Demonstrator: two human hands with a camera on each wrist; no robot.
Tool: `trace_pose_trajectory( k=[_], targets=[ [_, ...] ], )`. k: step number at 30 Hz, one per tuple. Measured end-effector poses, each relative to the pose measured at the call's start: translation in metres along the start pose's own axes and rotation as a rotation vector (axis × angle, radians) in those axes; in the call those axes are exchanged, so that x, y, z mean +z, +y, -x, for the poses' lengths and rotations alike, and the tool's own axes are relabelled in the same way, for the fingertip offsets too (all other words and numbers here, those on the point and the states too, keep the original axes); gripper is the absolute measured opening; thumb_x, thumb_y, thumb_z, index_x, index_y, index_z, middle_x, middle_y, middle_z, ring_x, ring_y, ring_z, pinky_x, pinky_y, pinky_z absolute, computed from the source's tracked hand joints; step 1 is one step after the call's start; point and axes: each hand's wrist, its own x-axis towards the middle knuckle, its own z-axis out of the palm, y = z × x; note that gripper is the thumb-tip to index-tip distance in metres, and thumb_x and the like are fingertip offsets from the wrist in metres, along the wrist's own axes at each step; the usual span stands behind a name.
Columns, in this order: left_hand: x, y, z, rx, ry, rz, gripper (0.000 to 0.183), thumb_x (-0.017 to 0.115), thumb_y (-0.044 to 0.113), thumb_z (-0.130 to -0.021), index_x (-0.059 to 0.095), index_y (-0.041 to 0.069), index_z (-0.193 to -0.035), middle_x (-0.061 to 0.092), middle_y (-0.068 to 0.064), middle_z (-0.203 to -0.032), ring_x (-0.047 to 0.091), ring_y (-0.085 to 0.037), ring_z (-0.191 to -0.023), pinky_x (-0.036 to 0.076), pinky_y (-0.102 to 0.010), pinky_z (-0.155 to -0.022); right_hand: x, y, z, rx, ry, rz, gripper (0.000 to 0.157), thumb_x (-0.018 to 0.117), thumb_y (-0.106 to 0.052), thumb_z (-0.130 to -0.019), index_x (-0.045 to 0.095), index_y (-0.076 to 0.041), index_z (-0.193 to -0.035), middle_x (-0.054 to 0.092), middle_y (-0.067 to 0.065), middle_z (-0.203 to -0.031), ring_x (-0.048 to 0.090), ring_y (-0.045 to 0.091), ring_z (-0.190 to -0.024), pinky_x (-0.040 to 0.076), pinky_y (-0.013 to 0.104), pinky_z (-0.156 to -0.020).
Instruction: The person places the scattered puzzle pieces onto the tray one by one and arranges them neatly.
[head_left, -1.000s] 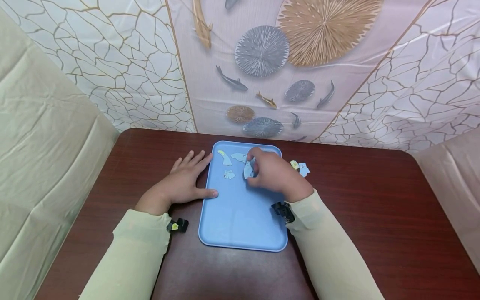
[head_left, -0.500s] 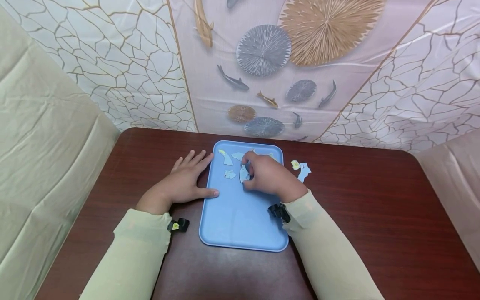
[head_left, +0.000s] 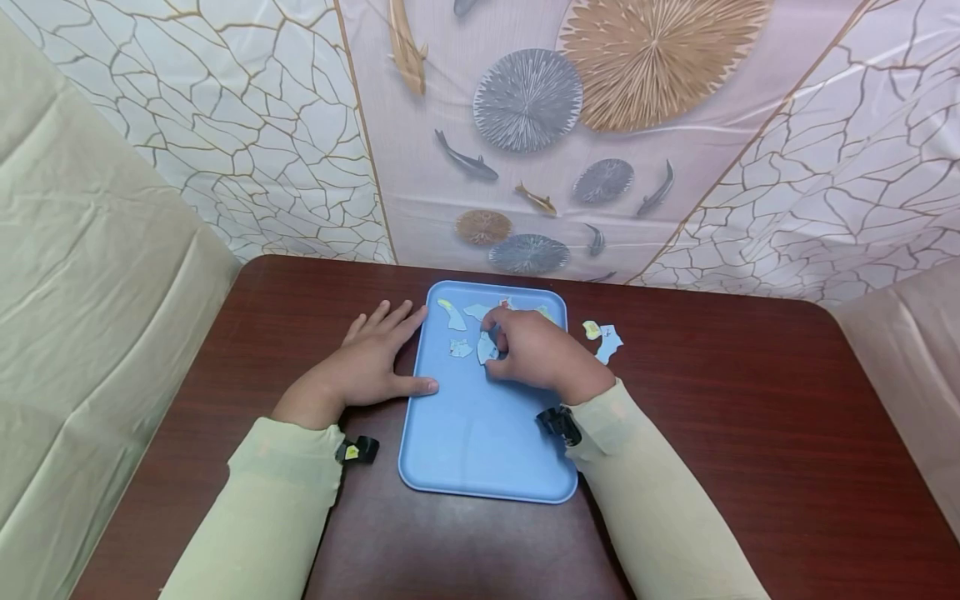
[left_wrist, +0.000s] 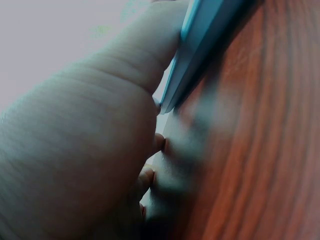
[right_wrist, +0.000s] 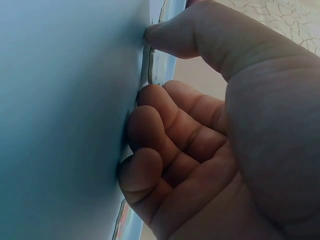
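Observation:
My right hand bends over the upper part of the blue tray. Its thumb and index finger pinch a light-blue, irregular flat puzzle piece at opposite ends, flat on the tray. In the right wrist view the piece's thin edge shows between thumb and fingers. Left of it lie a small pale-blue piece and a curved piece with a yellow tip. Another pale piece lies just beyond. My left hand is spread on the table, thumb over the tray's left rim.
On the table right of the tray lie a yellow piece and a light-blue piece. A piece with red and a yellowish piece lie near the tray's far side, partly hidden by my right hand. A patterned cloth hangs behind the table.
My right hand has slid slightly left and toward me with the puzzle piece, then almost stopped. Pieces behind that hand have come into view. The left hand stays in place.

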Motion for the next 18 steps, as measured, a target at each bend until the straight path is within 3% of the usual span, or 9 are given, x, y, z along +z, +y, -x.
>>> trace_pose_trajectory(
  k=[18],
  targets=[
    [0.0001, 0.0002, -0.0004, -0.005, -0.005, 0.005, 0.124, 0.082, 0.075, -0.091, 0.016, 0.027, -0.183, 0.012, -0.011, -0.191, -0.003, -0.043, -0.178, -0.001, -0.071, -0.140, -0.0004, -0.0015, 0.0004, 0.012, -0.010, -0.002, 0.053, 0.088, -0.025, -0.095, 0.070, -0.009, -0.143, 0.067, 0.001, -0.087, 0.062, 0.017, -0.080, 0.055, 0.033, -0.072]
  ],
)
